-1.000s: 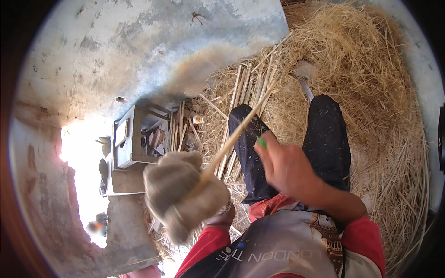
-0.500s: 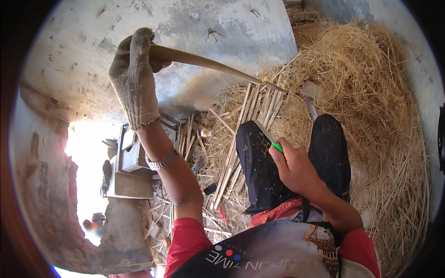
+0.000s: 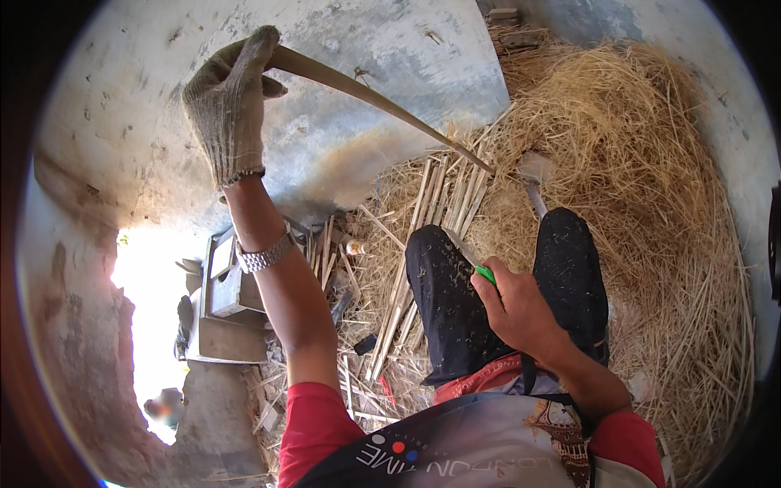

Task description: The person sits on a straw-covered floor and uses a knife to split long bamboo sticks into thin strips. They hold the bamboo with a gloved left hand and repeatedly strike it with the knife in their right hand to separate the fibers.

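Observation:
My left hand, in a worn knitted glove, is raised at the upper left and closed on one end of a long, thin bamboo strip. The strip slants down to the right, its far end over the straw beyond my knees. My bare right hand is wrapped round the green handle of a knife. Its blade points up and left across my left knee, apart from the strip. Between my knees and the straw pile, a flat grey metal piece leans by a grey block.
Several split strips lie on the straw-strewn floor left of my left knee. A large straw heap fills the right side. A pale wall stands ahead. At the left are a wooden cabinet and a bright opening with a blurred person.
My left hand has moved a little up and left, drawing the bamboo strip with it. My right hand and the knife have hardly moved.

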The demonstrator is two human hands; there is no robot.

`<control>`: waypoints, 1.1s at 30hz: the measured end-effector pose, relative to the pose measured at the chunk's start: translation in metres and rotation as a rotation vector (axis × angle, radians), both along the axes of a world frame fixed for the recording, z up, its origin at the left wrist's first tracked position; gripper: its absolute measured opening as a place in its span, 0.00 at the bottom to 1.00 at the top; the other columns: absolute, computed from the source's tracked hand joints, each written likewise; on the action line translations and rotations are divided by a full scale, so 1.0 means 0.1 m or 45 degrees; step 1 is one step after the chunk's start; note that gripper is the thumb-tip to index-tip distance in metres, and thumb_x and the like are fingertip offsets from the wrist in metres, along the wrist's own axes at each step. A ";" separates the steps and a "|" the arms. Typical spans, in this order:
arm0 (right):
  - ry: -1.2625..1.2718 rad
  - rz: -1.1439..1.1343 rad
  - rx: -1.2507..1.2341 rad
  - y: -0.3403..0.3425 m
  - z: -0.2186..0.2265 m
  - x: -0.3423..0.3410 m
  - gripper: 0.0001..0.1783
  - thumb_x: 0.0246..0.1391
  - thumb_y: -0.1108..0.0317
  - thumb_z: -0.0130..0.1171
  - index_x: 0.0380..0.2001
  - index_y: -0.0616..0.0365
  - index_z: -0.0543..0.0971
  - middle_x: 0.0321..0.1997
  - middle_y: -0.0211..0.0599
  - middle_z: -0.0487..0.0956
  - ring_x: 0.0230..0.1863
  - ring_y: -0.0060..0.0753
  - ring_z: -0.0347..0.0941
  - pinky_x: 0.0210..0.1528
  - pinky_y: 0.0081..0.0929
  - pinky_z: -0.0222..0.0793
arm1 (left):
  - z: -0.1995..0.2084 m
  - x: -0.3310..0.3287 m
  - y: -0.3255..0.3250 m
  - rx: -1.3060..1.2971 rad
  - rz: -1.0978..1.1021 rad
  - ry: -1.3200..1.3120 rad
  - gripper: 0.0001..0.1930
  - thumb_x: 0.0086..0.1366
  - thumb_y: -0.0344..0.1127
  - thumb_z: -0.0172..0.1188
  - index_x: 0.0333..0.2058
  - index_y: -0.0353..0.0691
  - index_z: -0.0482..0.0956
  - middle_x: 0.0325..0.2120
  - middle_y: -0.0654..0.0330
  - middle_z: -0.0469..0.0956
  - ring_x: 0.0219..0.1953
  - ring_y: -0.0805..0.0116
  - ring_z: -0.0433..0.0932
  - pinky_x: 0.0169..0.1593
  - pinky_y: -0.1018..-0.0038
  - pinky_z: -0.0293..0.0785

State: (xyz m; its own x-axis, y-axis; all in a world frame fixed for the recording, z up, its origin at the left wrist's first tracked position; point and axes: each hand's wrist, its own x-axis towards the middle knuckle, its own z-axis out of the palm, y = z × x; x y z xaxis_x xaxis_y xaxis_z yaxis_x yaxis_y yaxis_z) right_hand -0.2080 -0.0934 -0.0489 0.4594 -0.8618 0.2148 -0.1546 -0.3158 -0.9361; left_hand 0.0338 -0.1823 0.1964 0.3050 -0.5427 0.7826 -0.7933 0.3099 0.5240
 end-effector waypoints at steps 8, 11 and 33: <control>-0.042 -0.009 -0.025 0.01 -0.01 -0.03 0.12 0.65 0.64 0.51 0.39 0.65 0.71 0.16 0.54 0.73 0.20 0.58 0.74 0.24 0.47 0.66 | -0.05 -0.02 0.11 0.021 -0.246 -0.070 0.18 0.61 0.44 0.67 0.40 0.34 0.84 0.24 0.58 0.82 0.26 0.71 0.81 0.41 0.73 0.77; -0.044 0.004 -0.020 0.03 -0.02 0.00 0.12 0.65 0.64 0.51 0.38 0.65 0.71 0.16 0.53 0.73 0.20 0.58 0.74 0.24 0.47 0.66 | -0.06 0.02 0.12 0.014 -0.308 -0.082 0.18 0.61 0.44 0.66 0.41 0.34 0.84 0.24 0.57 0.82 0.27 0.70 0.81 0.40 0.74 0.77; 0.021 0.055 -0.309 0.61 0.53 -0.13 0.09 0.61 0.69 0.56 0.34 0.61 0.68 0.22 0.44 0.72 0.17 0.46 0.74 0.18 0.42 0.67 | -0.72 -0.56 1.50 0.347 -1.109 -1.060 0.16 0.50 0.31 0.72 0.38 0.36 0.80 0.34 0.53 0.79 0.32 0.62 0.82 0.37 0.61 0.86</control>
State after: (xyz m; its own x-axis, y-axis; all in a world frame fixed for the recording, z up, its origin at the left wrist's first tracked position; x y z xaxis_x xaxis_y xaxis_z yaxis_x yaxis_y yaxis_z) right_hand -0.2206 -0.0325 0.0041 0.4996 -0.7656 0.4053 -0.1509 -0.5376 -0.8296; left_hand -0.0224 -0.0323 0.1246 -0.7764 -0.4910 0.3953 -0.4997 0.8616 0.0887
